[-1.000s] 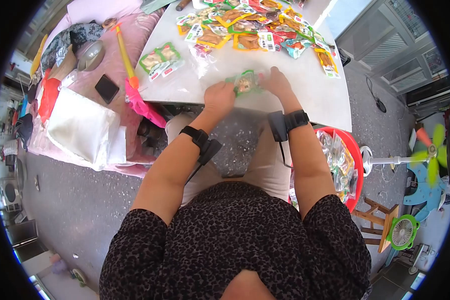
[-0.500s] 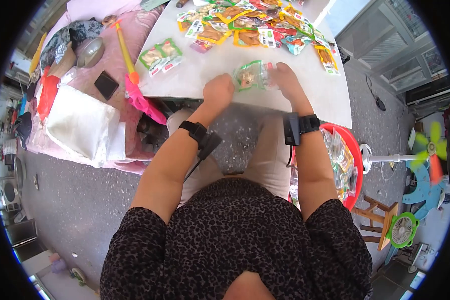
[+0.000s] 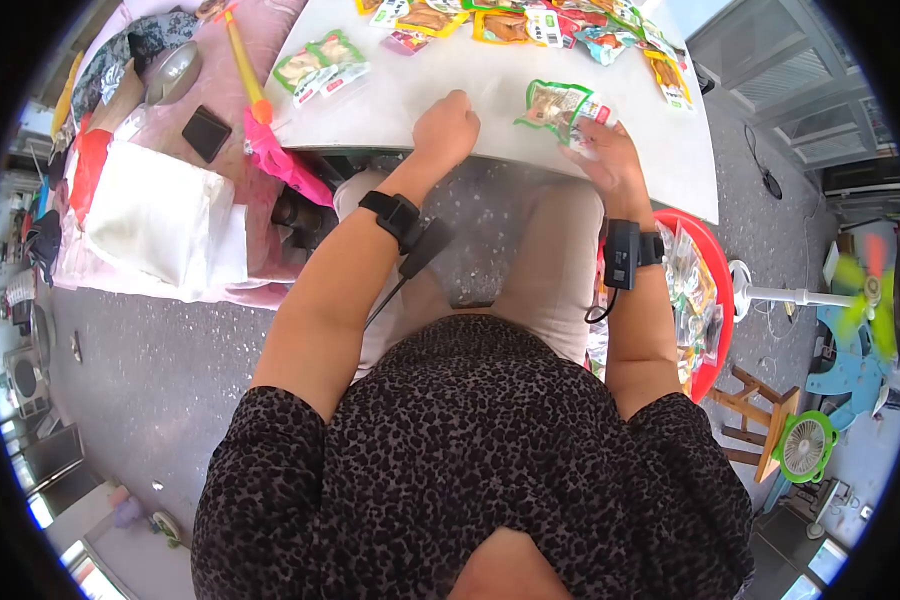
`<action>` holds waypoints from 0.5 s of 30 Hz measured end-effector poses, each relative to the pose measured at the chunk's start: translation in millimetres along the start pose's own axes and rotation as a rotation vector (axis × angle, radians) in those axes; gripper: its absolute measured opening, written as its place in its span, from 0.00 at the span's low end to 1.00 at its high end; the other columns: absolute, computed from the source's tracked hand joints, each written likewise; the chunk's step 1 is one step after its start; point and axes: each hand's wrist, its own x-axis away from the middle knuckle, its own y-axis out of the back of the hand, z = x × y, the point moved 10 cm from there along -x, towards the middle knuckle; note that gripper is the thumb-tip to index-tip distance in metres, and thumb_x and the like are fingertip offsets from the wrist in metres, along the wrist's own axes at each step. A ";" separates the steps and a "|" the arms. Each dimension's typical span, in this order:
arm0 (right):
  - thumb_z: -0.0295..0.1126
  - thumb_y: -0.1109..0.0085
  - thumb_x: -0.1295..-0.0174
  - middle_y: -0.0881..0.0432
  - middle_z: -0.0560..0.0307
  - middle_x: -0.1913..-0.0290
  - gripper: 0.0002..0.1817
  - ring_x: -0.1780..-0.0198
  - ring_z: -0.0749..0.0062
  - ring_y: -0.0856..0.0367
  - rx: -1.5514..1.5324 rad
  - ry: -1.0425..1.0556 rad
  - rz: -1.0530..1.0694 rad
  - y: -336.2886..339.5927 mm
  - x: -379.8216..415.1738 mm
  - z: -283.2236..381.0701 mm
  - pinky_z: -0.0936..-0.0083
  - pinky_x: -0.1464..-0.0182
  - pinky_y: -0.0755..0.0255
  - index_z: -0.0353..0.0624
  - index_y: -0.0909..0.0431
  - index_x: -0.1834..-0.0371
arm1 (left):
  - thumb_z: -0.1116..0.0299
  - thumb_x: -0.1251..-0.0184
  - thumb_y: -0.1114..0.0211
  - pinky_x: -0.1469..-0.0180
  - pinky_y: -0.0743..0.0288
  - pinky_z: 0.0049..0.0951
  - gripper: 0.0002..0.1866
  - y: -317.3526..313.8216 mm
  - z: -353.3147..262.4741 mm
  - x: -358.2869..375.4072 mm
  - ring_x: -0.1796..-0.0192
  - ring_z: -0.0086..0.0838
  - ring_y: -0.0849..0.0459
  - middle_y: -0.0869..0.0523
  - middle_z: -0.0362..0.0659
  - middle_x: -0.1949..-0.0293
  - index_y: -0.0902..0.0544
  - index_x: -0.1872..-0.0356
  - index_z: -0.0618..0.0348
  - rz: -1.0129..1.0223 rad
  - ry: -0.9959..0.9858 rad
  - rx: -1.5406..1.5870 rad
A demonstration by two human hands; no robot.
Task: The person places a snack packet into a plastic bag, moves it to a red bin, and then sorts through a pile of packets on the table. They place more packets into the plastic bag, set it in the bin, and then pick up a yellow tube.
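Observation:
My right hand (image 3: 607,155) grips one end of a clear, green-edged snack packet (image 3: 558,108), its fingers closed on the white-printed part. The packet is tilted just over the white table (image 3: 490,65), with pale pieces showing inside. To the left, my left hand (image 3: 447,128) is curled closed above the table's front edge, apart from the packet. Its palm side is hidden, so I cannot make out whether anything is in it. Two similar green-edged packets (image 3: 322,62) lie together on the table, beyond my left hand.
A pile of colourful snack packets (image 3: 515,28) covers the table's far side. A red tub (image 3: 722,300) of packets stands by my right arm. On the left, a pink-covered surface holds a dark phone-like object (image 3: 206,134) and a white bundle (image 3: 155,215). A green fan (image 3: 805,446) sits right.
My right hand has moved right with the packet, which has come away from my left hand. My left hand stays curled, slightly farther from it. The view has shifted downward.

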 end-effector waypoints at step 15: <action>0.26 0.51 0.48 0.26 0.50 0.62 0.16 0.67 0.67 0.23 0.047 -0.175 0.114 12.5 -9.1 -25.8 0.83 0.76 0.24 0.34 0.37 0.56 | 0.67 0.50 0.46 0.67 0.32 0.32 0.09 -18.8 -17.1 2.8 0.70 0.38 0.24 0.23 0.50 0.75 0.27 0.70 0.61 0.205 0.022 0.268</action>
